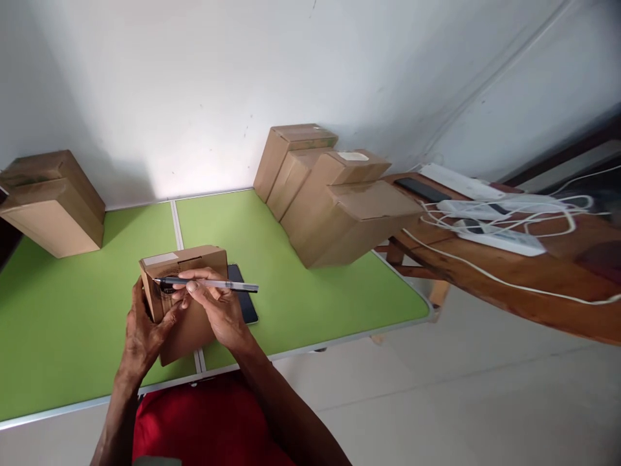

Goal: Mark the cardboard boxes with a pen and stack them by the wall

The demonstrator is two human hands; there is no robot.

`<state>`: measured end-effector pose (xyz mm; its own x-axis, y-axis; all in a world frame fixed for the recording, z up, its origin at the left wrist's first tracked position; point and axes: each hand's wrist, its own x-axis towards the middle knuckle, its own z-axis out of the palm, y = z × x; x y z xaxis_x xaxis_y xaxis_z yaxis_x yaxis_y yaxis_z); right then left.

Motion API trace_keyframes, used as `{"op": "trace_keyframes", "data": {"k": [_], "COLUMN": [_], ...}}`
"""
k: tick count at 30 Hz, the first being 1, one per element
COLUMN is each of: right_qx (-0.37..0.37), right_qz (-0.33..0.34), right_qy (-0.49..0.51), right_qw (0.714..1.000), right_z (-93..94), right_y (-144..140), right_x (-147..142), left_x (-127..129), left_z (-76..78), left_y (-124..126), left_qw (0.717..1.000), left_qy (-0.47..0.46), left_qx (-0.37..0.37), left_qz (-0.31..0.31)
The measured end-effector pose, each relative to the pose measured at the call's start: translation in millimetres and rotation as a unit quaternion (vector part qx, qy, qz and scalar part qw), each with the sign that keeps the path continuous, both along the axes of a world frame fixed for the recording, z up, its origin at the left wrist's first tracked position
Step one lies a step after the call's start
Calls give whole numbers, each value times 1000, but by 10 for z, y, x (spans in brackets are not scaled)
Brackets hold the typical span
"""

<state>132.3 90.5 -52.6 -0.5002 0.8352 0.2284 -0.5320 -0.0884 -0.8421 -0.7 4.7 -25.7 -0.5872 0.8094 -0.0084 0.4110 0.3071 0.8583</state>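
Here, the scene is set out line by line.
Box: a small cardboard box (pixel 187 298) is held tilted near the front edge of the green table (pixel 315 285), over its centre seam.
Left hand: the left hand (pixel 143 327) is clasped round the box's left side.
Right hand: the right hand (pixel 218 307) is closed on a pen (pixel 208 283), laid across the box's upper face.
Under the box: a dark phone (pixel 245 301) is partly covered.
Handling: the box is judged light and stiff, its walls easily dented; it is best gripped by opposite sides. The pen is thin and smooth, best pinched mid-barrel.
Elsewhere: stacked boxes (pixel 330 200) are at the back right corner, two more boxes (pixel 51 204) at the left edge.
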Motion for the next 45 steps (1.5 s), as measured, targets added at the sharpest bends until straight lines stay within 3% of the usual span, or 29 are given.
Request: {"op": "trace_keyframes", "data": {"k": [10, 21, 29, 33, 36, 38, 40, 43, 44, 45], "right_qx": [67, 11, 42, 57, 60, 76, 122, 157, 154, 146], "right_qz": [9, -144, -71, -19, -118, -234, -277, -193, -164, -146], "right_qy": [-84, -80, -44, -60, -53, -116, -334, -657, -705, -728], "right_qw": [994, 986, 996, 996, 990, 962, 892, 712, 673, 654], "right_z": [-26, -22, 205, 216, 165, 119, 71, -16, -55, -99], "right_y": [5, 228, 182, 124, 276, 460, 645, 814, 835, 842], "right_x": [121, 300, 1, 33, 312, 588, 867, 1150, 1194, 1214], "left_x": [-80, -80, -60, -85, -113, -132, -151, -183, -194, -205], "left_z": [-86, -100, -93, -120, -143, -148, -148, -157, -165, -177], "left_y": [-40, -34, -27, -46, -59, -57, -45, -22, -16, -11], "left_qw": [1000, 1000, 1000, 1000, 1000, 1000, 999, 999, 998, 998], "left_qy": [1, 16, 6, 1, 7, 9, 11, 25, 32, 38], "left_qx": [-2, 19, 14, 12, 10, 0, -11, -20, -19, -20], "left_qz": [-2, 4, 6, 6, 16, 25, 32, 39, 41, 43]}}
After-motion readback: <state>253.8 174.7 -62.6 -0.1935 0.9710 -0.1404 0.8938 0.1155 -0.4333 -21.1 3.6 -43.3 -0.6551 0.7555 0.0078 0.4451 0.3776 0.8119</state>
